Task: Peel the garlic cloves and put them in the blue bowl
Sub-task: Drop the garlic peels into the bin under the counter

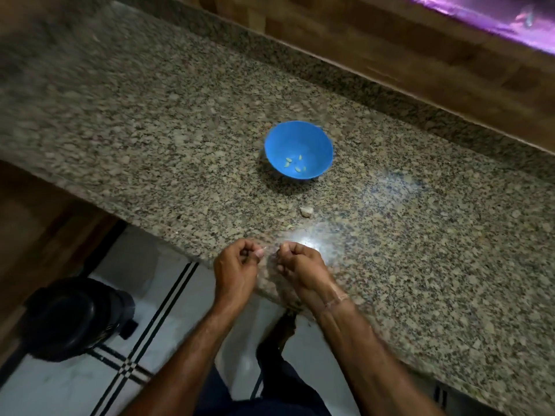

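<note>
A blue bowl (pixel 298 150) stands on the granite counter (pixel 150 130) with several peeled garlic cloves (pixel 295 164) lying in its bottom. An unpeeled piece of garlic (pixel 306 211) lies on the counter between the bowl and my hands. My left hand (pixel 237 267) is over the counter's front edge with its fingers curled, pinching a small pale garlic clove (pixel 262 250) at its fingertips. My right hand (pixel 300 265) is close beside it, fingers curled too; what its fingertips hold is too small to make out.
A small scrap of garlic skin (pixel 289 227) lies near the bright light reflection on the counter. A wooden wall panel (pixel 390 49) runs along the counter's back. A dark round object (pixel 75 316) stands on the tiled floor at lower left.
</note>
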